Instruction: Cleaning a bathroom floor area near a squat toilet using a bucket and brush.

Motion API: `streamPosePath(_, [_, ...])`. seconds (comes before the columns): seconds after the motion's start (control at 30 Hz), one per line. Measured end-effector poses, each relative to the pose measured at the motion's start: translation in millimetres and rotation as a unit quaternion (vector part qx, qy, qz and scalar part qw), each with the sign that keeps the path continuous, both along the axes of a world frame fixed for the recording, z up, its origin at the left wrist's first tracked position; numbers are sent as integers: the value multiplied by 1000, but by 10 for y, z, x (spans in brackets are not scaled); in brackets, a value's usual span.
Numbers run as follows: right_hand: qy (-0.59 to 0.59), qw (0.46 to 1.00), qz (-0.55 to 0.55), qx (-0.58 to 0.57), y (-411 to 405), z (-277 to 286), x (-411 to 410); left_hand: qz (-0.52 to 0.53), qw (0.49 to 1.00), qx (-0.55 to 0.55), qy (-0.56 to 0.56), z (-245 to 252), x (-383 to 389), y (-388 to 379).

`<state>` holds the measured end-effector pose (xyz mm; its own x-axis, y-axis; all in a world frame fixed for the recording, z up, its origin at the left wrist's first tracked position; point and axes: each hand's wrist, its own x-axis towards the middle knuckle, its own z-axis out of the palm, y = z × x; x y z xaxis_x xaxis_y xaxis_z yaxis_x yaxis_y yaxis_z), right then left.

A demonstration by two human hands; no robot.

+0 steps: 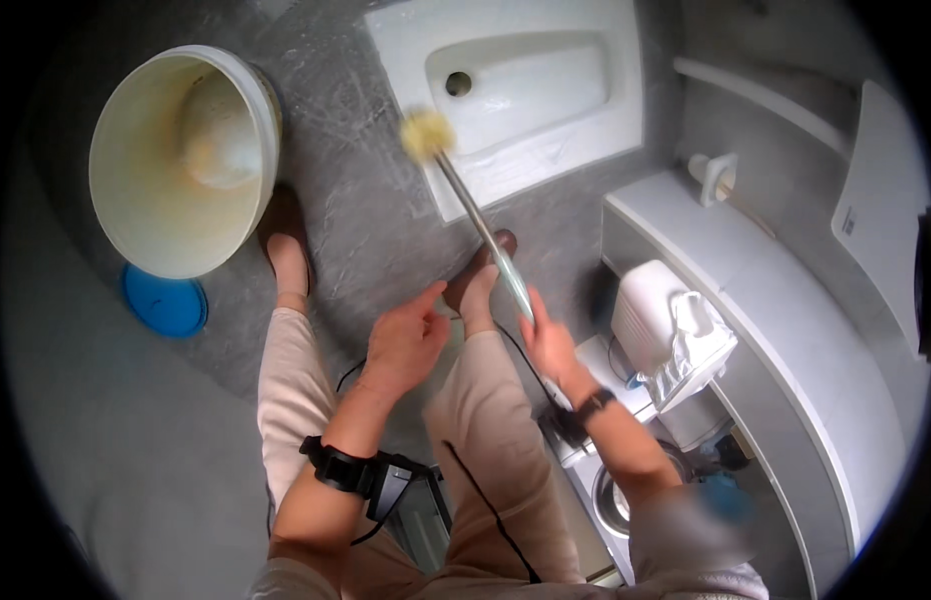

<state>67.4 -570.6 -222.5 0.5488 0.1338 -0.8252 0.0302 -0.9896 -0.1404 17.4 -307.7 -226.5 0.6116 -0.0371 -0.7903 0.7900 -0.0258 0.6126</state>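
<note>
A long-handled toilet brush is held in my right hand, whose fingers wrap the pale end of its metal handle. Its blurred yellowish head appears over the near left rim of a white squat toilet set in the floor. Whether the head touches that rim, I cannot tell. My left hand hangs in front of my legs with no object visible in it. Its index finger points forward, and the other fingers are loosely bent.
A large white bucket with a stained inside stands at the left, near a blue lid. To the right are a grey ledge, a white plastic container with foil and a washing machine. A white pipe runs along the wall.
</note>
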Motion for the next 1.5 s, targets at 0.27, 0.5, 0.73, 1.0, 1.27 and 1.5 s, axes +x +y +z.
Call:
streamPosePath(0.27, [-42, 999, 0, 17, 241, -280, 318, -36, 999, 7, -18, 57, 36, -138])
streamPosePath(0.5, [44, 997, -60, 12, -363, 203, -243, -36, 999, -1, -3, 92, 84, -156])
streamPosePath(0.73, [65, 964, -243, 92, 227, -30, 358, -46, 999, -5, -14, 74, 110, -275])
streamPosePath(1.0, [132, 975, -156, -83, -71, 131, 1097, -29, 999, -18, -32, 83, 131, -279])
streamPosePath(1.27, [-17, 999, -16, 26, -662, 641, 358, -1, 1000, -13, -6, 11, 92, -225])
streamPosePath(1.5, [25, 998, -21, -61, -888, 418, -370, -10, 1000, -7, -13, 53, 151, -184])
